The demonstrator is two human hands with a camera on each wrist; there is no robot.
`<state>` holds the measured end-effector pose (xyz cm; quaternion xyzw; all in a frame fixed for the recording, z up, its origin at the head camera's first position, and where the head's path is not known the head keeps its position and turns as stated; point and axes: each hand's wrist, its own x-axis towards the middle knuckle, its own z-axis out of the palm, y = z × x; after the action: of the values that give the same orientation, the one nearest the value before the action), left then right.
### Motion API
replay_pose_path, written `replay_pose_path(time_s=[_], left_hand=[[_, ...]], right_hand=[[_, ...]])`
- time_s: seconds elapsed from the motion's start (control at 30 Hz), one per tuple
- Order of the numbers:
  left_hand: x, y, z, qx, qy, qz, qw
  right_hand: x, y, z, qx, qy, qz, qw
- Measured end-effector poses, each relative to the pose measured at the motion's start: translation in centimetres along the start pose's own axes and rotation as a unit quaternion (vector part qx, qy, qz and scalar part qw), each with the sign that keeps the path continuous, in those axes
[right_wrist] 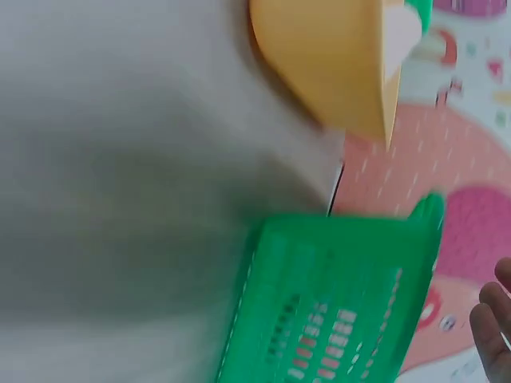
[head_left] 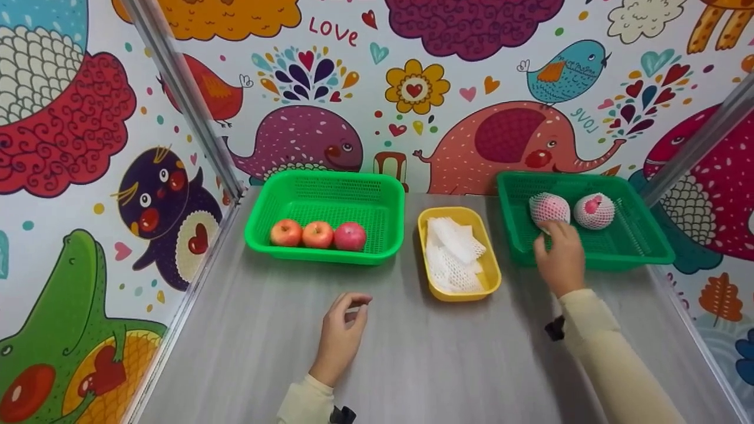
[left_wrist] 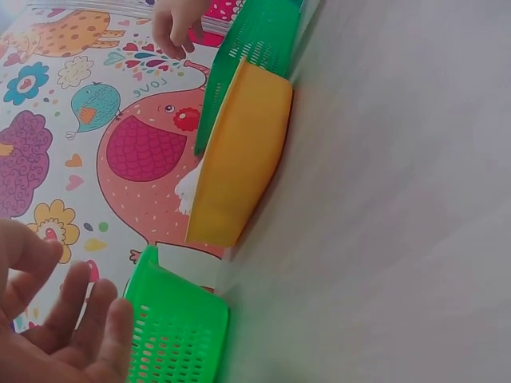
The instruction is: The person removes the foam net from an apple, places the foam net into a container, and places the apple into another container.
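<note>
Over the front rim of the right green basket [head_left: 612, 259] my right hand [head_left: 561, 259] hangs with loosely bent fingers and nothing in them. Its fingertips overlap the lower edge of a foam-netted apple [head_left: 549, 207] in the head view; the left wrist view shows the right hand [left_wrist: 177, 25] raised above the basket. A second netted apple [head_left: 595, 211] lies to the right of the first. My left hand [head_left: 343, 335] hovers over the table, relaxed and holding nothing, in front of the left green basket [head_left: 324, 255]. Three bare apples [head_left: 318, 235] sit in a row inside that basket.
Between the green baskets stands a yellow basket [head_left: 465, 296] with several white foam nets [head_left: 456, 259] piled in it. The grey table [head_left: 447, 365] meets a wall [head_left: 377, 35] printed with cartoon animals at the back. Metal posts [head_left: 188, 94] frame the corners.
</note>
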<state>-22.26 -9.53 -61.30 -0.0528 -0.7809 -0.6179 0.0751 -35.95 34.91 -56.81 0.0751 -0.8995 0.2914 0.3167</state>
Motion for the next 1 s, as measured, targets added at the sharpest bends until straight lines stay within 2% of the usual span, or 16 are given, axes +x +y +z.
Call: replay_pose_path(time_s=[0.1, 0.2, 0.3, 0.43, 0.53, 0.7, 0.9, 1.0], left_hand=[[0.2, 0.1, 0.0, 0.001, -0.007, 0.005, 1.0000], [0.3, 0.2, -0.2, -0.001, -0.006, 0.009, 0.9999], [0.3, 0.3, -0.6, -0.002, 0.004, 0.011, 0.9999], [0.0, 0.3, -1.1, -0.001, 0.008, 0.009, 0.9999], [-0.1, 0.3, -1.3, 0.000, 0.007, 0.004, 1.0000], [-0.3, 0.3, -1.5, 0.000, 0.009, -0.013, 0.9999], [-0.3, 0.3, -1.8, 0.000, 0.012, -0.029, 0.9995], [-0.2, 0.4, -1.9, 0.004, 0.013, -0.028, 0.9995]], right_hand=[[1.9, 1.7, -0.1, -0.009, -0.011, 0.045, 0.9989], [3.3, 3.1, -0.5, -0.027, -0.055, 0.093, 0.9938], [4.4, 4.4, -1.0, -0.047, -0.112, 0.127, 0.9845], [5.6, 6.3, -1.3, -0.069, -0.188, 0.161, 0.9663], [6.3, 7.5, -1.3, -0.080, -0.236, 0.169, 0.9536], [7.2, 8.9, -1.1, -0.079, -0.288, 0.144, 0.9435], [7.5, 9.3, -0.4, -0.070, -0.317, 0.145, 0.9348], [7.6, 9.3, 0.1, -0.078, -0.310, 0.139, 0.9371]])
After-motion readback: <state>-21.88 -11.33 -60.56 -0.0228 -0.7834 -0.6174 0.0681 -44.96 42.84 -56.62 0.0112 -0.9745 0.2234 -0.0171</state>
